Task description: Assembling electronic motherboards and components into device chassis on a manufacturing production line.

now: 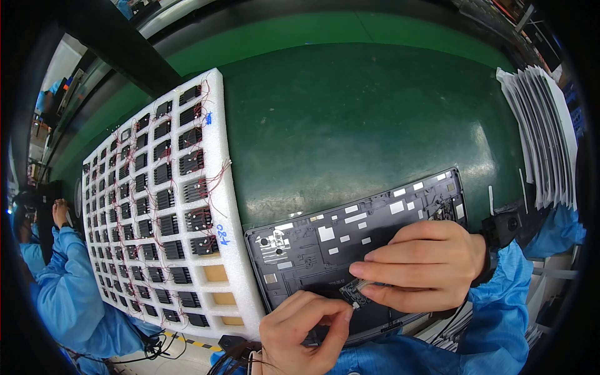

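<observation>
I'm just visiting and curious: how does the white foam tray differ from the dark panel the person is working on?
The white foam tray is pale and thick, a grid of pockets mostly filled with small black parts with red wires; the dark panel is thin and grey-black, dotted with white patches. The tray lies untouched, while the left hand and right hand work on a small part over the panel. Both rest on the green table.

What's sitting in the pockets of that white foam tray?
The white foam tray holds small black parts with red wires in most pockets; three near-right pockets show bare tan bottoms. Underneath the parts is hidden.
</observation>
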The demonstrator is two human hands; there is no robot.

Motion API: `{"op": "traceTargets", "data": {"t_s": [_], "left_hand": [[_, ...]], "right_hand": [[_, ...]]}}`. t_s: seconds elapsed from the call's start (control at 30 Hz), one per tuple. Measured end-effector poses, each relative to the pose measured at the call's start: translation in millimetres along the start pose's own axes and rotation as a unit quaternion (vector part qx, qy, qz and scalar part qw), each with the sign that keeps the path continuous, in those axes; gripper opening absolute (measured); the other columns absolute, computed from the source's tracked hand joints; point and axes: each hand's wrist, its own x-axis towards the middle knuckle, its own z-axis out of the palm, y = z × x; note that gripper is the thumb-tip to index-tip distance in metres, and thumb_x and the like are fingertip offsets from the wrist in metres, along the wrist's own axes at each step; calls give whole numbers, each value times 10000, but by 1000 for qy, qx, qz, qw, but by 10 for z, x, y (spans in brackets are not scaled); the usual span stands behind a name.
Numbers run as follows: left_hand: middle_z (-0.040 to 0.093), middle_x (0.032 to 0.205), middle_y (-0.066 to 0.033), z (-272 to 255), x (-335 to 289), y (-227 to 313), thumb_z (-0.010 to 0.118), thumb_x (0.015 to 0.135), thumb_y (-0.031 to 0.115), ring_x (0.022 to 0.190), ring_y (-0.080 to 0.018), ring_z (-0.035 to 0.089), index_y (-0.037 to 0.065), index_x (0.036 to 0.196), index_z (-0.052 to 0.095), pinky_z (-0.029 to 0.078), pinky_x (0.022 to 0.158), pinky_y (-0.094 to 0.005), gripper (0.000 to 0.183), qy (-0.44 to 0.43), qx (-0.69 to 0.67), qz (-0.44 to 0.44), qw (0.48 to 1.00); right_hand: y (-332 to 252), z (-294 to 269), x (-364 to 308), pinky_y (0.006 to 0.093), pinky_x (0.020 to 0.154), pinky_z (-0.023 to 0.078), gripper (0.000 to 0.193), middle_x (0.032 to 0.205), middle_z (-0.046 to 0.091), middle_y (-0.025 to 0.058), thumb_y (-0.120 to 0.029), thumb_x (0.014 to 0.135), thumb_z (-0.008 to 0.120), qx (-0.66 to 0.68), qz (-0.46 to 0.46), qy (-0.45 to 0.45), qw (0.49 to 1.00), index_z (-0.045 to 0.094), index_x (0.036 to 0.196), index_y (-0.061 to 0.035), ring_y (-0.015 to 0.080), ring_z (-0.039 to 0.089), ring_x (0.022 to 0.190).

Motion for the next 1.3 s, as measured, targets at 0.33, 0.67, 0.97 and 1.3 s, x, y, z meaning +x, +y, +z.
{"op": "traceTargets", "data": {"t_s": [0.33, 0.67, 0.97, 1.3], "left_hand": [[579, 692, -109, 6, 0, -10, 640, 767, -58, 599, -193, 555, -18, 815, 642, 415, 559, -273, 63, 6, 1, 8, 1000], [583, 700, -109, 3, -1, -1, 650, 766, -56, 602, -190, 558, -17, 822, 648, 419, 561, -273, 68, 9, 11, 3, 1000], [634, 763, -88, -3, -42, -54, 647, 806, -57, 657, -133, 571, -43, 861, 664, 431, 591, -231, 59, 16, -80, -25, 996], [641, 762, -102, 35, 23, -41, 652, 806, -59, 669, -133, 588, -44, 868, 665, 449, 611, -230, 65, 29, -52, 2, 998]], "right_hand": [[12, 21, -10, 252, 660, 490, 81, 1010, 705, 132, -99, 759, 694, -22, 2, 2, 1000, 706, 827, -57, 188, 670, 825], [3, 19, -14, 262, 644, 493, 98, 1010, 698, 158, -101, 750, 703, -16, 2, 1, 1000, 704, 825, -39, 216, 665, 824], [-22, 30, 33, 288, 587, 483, 133, 985, 691, 187, -73, 719, 725, -7, 11, 28, 1000, 693, 825, 0, 243, 659, 805], [-39, -7, 13, 303, 603, 480, 173, 1003, 681, 191, -71, 717, 733, -15, 25, 20, 999, 686, 863, 10, 257, 645, 822]]}}
